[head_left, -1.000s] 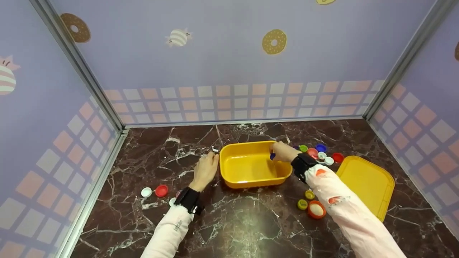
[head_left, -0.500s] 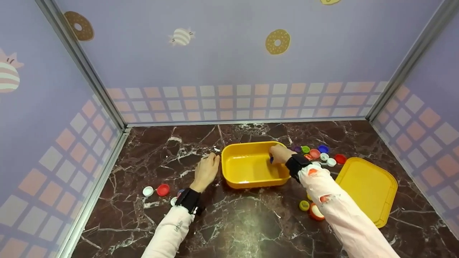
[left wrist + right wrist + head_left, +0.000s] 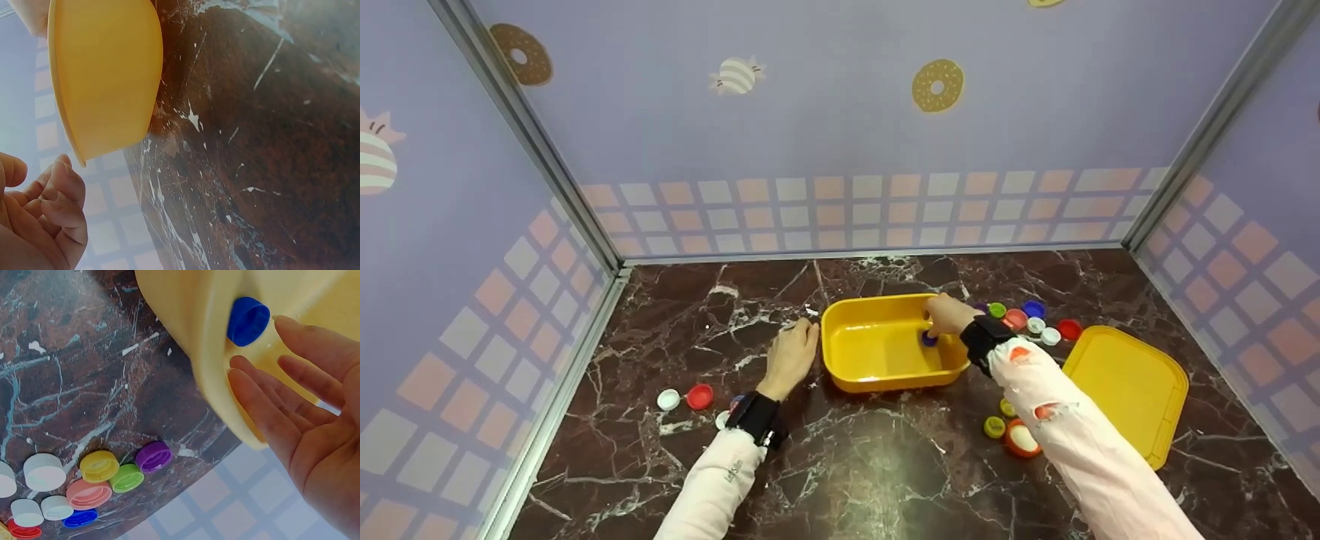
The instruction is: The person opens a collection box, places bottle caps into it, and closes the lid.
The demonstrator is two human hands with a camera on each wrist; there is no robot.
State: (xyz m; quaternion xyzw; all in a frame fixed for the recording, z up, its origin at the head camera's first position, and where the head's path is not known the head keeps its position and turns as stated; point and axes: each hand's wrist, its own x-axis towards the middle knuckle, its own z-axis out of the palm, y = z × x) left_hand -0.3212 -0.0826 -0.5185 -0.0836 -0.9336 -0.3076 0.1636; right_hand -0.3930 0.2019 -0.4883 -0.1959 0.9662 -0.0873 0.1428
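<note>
A yellow plastic box (image 3: pixel 896 382) stands on the dark marbled tabletop. My right hand (image 3: pixel 949 313) reaches over its right side, fingers spread and holding nothing. Just beyond those fingertips (image 3: pixel 282 322), a blue bottle cap (image 3: pixel 247 322) is inside the box by the wall, with a gap to the fingers in the right wrist view. My left hand (image 3: pixel 789 358) rests beside the box's left wall, fingers loosely bent and holding nothing.
Several coloured caps, including a red cap (image 3: pixel 1069 329), lie right of the box. A yellow lid (image 3: pixel 1129 394) lies farther right. An orange cap (image 3: pixel 1022 440) and yellow caps (image 3: pixel 994 427) sit nearer the front. A white cap (image 3: pixel 667 400) and another red cap (image 3: pixel 700 397) lie left.
My right hand's fingers have opened and let go of the blue cap, which is now lower in the box. My left hand has stayed in place.
</note>
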